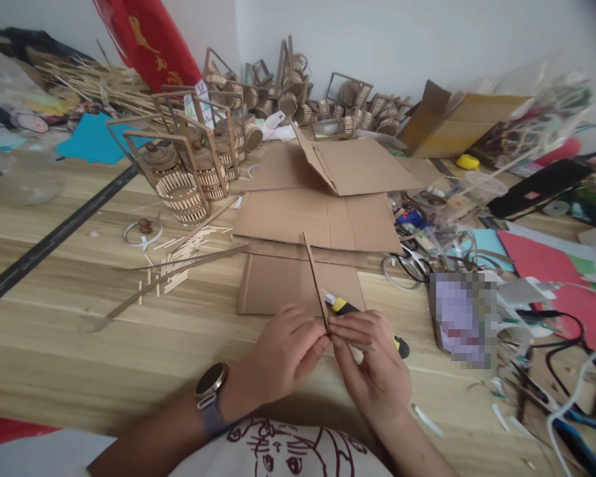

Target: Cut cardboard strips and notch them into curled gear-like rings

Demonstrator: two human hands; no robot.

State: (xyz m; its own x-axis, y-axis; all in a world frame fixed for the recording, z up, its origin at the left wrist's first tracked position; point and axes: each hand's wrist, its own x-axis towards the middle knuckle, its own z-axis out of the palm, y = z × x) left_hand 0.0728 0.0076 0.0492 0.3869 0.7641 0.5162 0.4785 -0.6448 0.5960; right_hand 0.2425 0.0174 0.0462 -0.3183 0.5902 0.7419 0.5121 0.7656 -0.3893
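A narrow cardboard strip (314,278) points away from me, its near end pinched between the fingertips of my left hand (291,348) and my right hand (377,364). Both hands are closed and meet at that end. Behind the right hand lies a yellow and black utility knife (345,307), its blade out and its middle hidden by the fingers. Just beyond the hands, flat cardboard pieces (273,286) lie stacked on the wooden table (179,364). Long thin brown strips (179,270) lie left of them, beside a scatter of short pale sticks (189,252).
Small slatted baskets with tall handles (183,195) stand at the back left, with more along the wall. An open cardboard box (461,126) sits at the back right. On the right are a phone (461,318), cables, blue-handled scissors (571,437) and red paper (551,265).
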